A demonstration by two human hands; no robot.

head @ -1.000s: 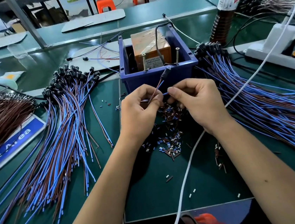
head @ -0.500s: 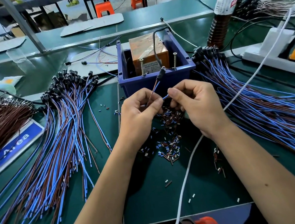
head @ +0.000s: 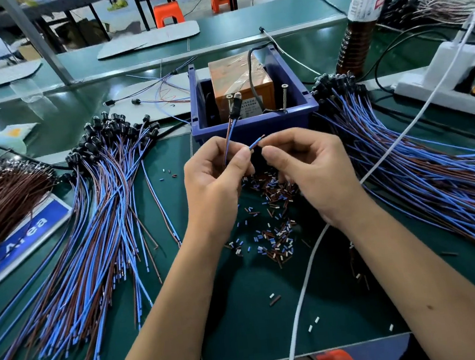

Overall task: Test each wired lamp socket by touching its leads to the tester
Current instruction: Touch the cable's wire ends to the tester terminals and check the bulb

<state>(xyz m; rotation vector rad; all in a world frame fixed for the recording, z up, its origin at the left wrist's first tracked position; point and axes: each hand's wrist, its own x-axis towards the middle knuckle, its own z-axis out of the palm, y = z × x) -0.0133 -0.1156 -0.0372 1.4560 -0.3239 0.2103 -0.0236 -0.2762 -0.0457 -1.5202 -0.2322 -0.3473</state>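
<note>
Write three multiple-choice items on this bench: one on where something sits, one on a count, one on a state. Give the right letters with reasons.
1. Where is the blue bin?
A. Beyond the hands, between the two wire bundles
B. On the orange stool
C. Under the power strip

2. How many upright screws stand at the bin's near wall?
A. None
B. Two
C. Five

3. What is the left hand doing?
A. Lying flat on the mat
B. Gripping the bottle
C. Pinching the leads of the wired lamp socket

Key: 1 A, it sits centrally on the bench; 2 B, one screw on each side; 3 C, brown and blue leads pass through its fingers, their stripped ends toward the right hand.
</note>
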